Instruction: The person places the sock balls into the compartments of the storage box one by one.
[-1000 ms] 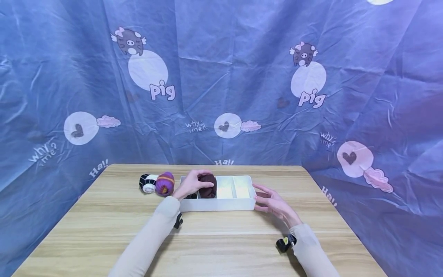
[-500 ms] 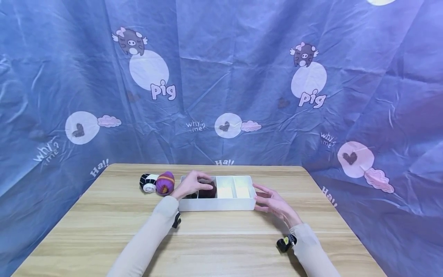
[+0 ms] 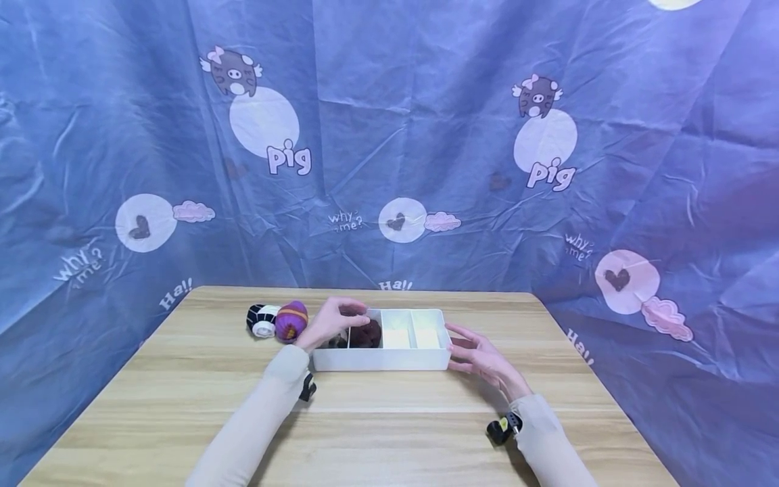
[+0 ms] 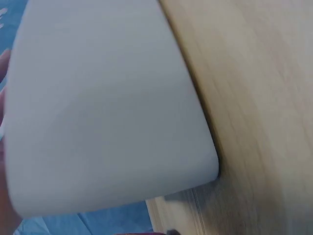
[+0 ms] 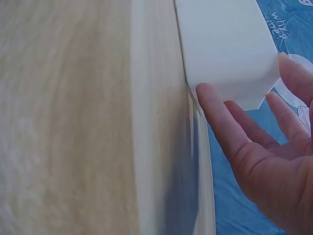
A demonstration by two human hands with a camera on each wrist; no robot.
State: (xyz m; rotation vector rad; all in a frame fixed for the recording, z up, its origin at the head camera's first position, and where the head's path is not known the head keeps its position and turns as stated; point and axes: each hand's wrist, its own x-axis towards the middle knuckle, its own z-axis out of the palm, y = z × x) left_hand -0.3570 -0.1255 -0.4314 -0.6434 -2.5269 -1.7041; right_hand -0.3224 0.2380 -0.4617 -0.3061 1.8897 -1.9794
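Note:
A white divided box [image 3: 381, 360] stands lengthwise on the table. In its second compartment from the left lies a dark brown rolled sock [image 3: 366, 335]. Something dark and partly hidden [image 3: 337, 340] lies in the leftmost compartment, under the left hand. My left hand [image 3: 331, 322] hovers above these two compartments with loosely bent fingers, apart from the brown sock. At the box's right end, my right hand [image 3: 483, 357] rests its extended fingertips on the end wall. The right wrist view shows those fingers [image 5: 220, 115] spread along the white wall.
Left of the box sit a purple rolled sock with an orange band [image 3: 292, 321] and a black and white rolled sock [image 3: 262, 320], side by side. The wooden table [image 3: 389, 433] ends at a blue patterned curtain [image 3: 389, 135] behind.
My left hand has let go of the brown rolled sock, which has sunk into the second compartment, and has drawn slightly left. My right hand has stayed at the box's end.

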